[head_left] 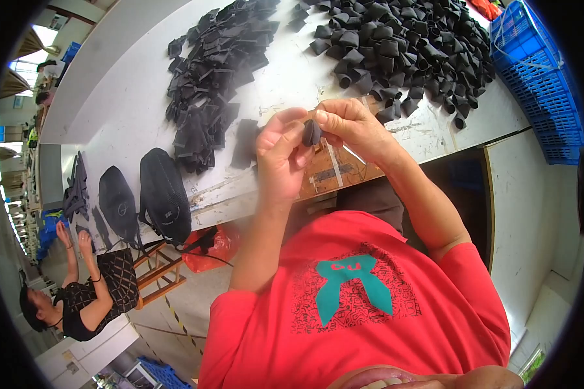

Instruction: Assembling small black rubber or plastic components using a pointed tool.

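Between my two hands is a small black fabric piece, bent into a loop-like shape. My right hand pinches its upper edge between thumb and fingers. On its other side my left hand has thumb and fingers closed on it. Both hands are raised over the near edge of the white table. Beside my left hand lies a flat black fabric piece. A heap of flat black pieces spreads farther left. Beyond my right hand is a large pile of curled black fabric loops.
Two black bags with straps stand at the table's left. Blue plastic crates are stacked at the far right. A red plastic bag hangs below the table edge near a wooden stool. Another person works at lower left.
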Demonstrator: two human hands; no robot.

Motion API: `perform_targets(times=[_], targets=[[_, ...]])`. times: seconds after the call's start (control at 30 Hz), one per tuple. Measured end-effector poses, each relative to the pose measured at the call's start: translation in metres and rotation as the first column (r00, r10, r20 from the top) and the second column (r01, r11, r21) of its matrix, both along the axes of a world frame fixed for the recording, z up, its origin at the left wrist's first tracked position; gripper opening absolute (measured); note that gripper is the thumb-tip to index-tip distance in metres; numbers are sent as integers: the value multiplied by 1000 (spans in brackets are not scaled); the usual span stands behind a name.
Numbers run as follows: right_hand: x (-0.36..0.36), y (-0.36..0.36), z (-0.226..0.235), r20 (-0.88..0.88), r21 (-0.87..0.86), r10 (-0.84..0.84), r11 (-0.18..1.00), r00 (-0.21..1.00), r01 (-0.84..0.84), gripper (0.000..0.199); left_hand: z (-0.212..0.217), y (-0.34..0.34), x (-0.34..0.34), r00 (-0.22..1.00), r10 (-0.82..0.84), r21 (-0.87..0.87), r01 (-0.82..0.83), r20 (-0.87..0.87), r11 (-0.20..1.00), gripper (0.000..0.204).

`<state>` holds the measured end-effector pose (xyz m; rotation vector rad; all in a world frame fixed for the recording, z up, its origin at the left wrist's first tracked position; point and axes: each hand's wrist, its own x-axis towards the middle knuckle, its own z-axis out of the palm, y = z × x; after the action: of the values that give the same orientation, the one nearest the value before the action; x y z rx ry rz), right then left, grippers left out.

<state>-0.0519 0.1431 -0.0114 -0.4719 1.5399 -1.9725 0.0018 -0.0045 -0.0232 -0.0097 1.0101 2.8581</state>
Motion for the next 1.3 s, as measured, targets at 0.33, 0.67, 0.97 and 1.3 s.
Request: perform_targets(times=[0.33,0.67,0.97,1.3], targets=[[27,5,19,-718,105,-278,863,638,495,29,37,3,-6,880,57,-716,-420,-472,558,13],[30,-13,25,-929,12,-243,731,277,682,21,31,11,7,889,445,-170,-458,-109,873,11],[24,-17,3,-888,-56,-324,781,326,622,14,11,12,10,856,479,-328,-518,-197,790,9],[19,-11,12,-893,23,-244,815,379,579,11,11,15,11,881,456,-208,-474,-129,856,9]])
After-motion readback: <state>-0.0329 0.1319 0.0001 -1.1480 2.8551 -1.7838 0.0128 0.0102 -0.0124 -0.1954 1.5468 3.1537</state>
